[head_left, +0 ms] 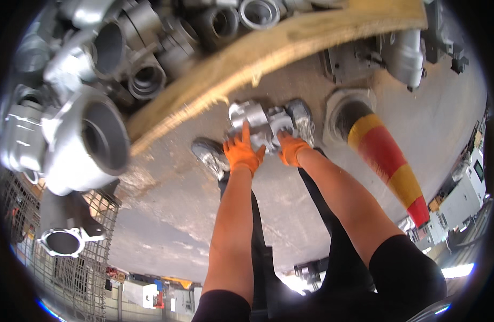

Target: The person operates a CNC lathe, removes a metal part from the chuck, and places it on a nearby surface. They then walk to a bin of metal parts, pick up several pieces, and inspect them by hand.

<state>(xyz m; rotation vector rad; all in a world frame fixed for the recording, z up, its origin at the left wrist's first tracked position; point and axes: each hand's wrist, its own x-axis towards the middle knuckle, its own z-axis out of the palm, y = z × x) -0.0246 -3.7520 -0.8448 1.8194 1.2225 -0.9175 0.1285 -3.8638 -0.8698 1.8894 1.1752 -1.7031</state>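
A silvery cast-metal pipe fitting (251,114) lies low by the floor between my shoes; whether it is one piece or two pressed together I cannot tell. My left hand (241,155), in an orange glove, grips its near left side with spread fingers, the thumb toward the right. On the right side, my right hand (292,148), also gloved in orange, has its fingers curled onto the metal. The palms and the fitting's underside are hidden. My left shoe (210,156) and right shoe (301,119) stand on either side of it.
A wooden board edge (290,45) curves above my hands, with several grey castings (105,134) piled behind it. At right stands a red-and-yellow striped cone (378,145). More metal parts (405,56) sit at upper right. A wire cage (78,279) is at lower left.
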